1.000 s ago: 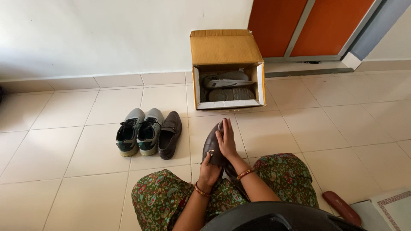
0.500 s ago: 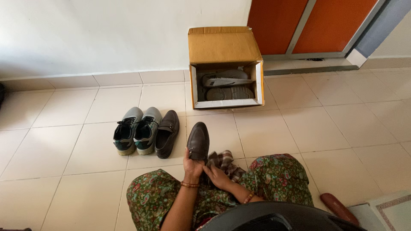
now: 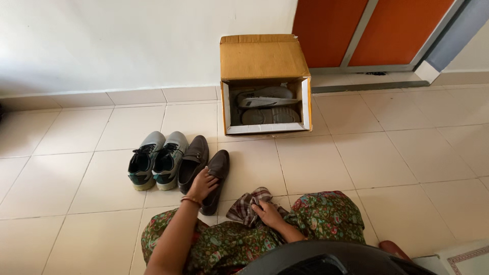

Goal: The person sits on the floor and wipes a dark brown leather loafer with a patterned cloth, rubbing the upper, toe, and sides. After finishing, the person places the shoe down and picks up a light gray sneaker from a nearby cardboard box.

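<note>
Left hand: the left hand (image 3: 202, 184) lies on top of a dark brown shoe (image 3: 216, 179), fingers curled over its opening and closed on it.
Dark brown shoe: it sits flat on the tile floor (image 3: 356, 153), toe pointing away from the person, just in front of the left knee.
Matching shoe: a second brown shoe (image 3: 192, 162) lies right beside the first, on its left; the two look to be touching along their sides, though the hand covers part of the join.
Right hand: the right hand (image 3: 268, 214) rests on a checked cloth (image 3: 248, 203), fingers bent and gripping its folds.
Checked cloth: bunched up on the person's lap, against the green flowered fabric of the legs, near the heel of the held shoe.
Sneakers: a pair of grey sneakers (image 3: 153, 159) with dark teal lining stands side by side, just left of the brown pair.
Box: a cardboard box (image 3: 262, 56) lies on its side against the white wall, its open face towards the person, well apart from the hands.
Inside the box: grey shoes (image 3: 267, 104) stacked, soles showing.
Far right: orange door panels (image 3: 367, 30) with a grey frame.
</note>
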